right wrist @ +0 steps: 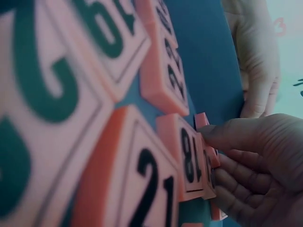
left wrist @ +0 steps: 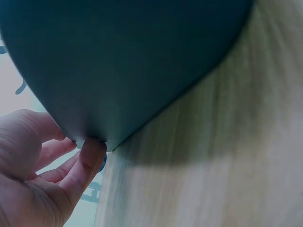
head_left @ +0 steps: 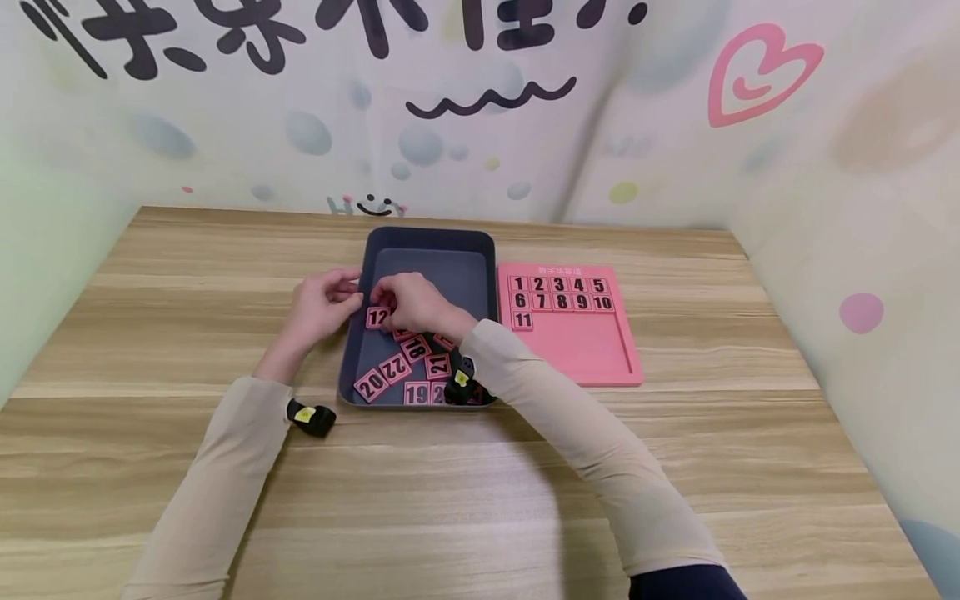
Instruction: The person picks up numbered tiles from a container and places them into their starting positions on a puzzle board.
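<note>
My left hand (head_left: 324,307) is at the left side of a dark blue tray (head_left: 435,262), its thumb and fingers pinching the tray's rim, as the left wrist view shows up close. My right hand (head_left: 416,302) reaches into the tray and pinches a pink number tile marked 12 (head_left: 377,317) near the left wall. In the right wrist view the thumb and curled fingers (right wrist: 236,137) partly cover that tile. Close below lie loose tiles, among them the 18 tile (head_left: 415,348), the 22 tile (head_left: 394,367) and the 21 tile (head_left: 438,366).
Right of the tray lies a pink number puzzle board (head_left: 573,350), with tiles 1 to 10 in two rows and an 11 tile (head_left: 522,320) starting the third. More tiles, such as the 20 tile (head_left: 371,385), lie at the tray's near end. A printed wall stands behind the wooden table (head_left: 420,492).
</note>
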The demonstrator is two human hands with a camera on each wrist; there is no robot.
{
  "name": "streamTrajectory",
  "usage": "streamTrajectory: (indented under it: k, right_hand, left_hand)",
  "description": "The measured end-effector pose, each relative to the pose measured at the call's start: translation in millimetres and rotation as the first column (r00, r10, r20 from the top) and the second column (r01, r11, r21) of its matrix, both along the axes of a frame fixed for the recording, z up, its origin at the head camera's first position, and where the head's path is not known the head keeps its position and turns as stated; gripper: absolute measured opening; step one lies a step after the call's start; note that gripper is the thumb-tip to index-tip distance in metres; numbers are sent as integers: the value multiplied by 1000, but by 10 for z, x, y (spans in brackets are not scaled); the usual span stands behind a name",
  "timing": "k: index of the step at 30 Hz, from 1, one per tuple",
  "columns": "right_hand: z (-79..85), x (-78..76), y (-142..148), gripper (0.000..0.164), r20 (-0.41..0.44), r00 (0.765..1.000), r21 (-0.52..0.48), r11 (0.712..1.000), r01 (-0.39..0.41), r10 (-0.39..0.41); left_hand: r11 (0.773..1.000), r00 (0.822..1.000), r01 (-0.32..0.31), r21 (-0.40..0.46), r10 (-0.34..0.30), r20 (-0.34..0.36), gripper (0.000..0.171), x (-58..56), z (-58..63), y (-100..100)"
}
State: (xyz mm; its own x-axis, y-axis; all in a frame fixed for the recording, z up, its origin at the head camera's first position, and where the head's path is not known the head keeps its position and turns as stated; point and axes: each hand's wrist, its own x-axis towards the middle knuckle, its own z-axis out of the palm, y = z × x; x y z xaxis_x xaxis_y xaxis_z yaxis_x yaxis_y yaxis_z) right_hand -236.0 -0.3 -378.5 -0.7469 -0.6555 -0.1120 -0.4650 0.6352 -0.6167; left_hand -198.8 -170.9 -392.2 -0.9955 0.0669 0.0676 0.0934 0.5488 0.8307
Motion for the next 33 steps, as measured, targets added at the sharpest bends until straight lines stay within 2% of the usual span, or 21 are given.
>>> streamTrajectory:
  k: [4,10,18,24,30,33]
  right_hand:
    - [63,14,41,32,3,1000,-4,1000,-6,6]
    - [248,53,207,32,6,1000,-68,997,-22,23]
    - [399,110,725,31,-23,1000,-163,987,3,-7]
    - [364,138,1223,31,-16,997,-180,981,74,-78]
    - [246,159,1673,30,-32,989,-190,972,139,-148]
    - [181,169,1849,33,-34,988,-188,972,143,-152]
  left_hand:
    - [1000,1000,4,13,-4,-10,37,1,-14,-2]
    - [999,1000,4,34,-3,-16,37,6,-21,-1]
    - [1000,999,-7,28,8,-35,36,15,-33,6]
    - [1000,1000,-15,12,15,-9,37,9,-35,15]
    - [1000,1000,-20,14,20,2,37,7,-16,28]
    - [1000,1000,-20,15,20,-2,37,8,-5,31]
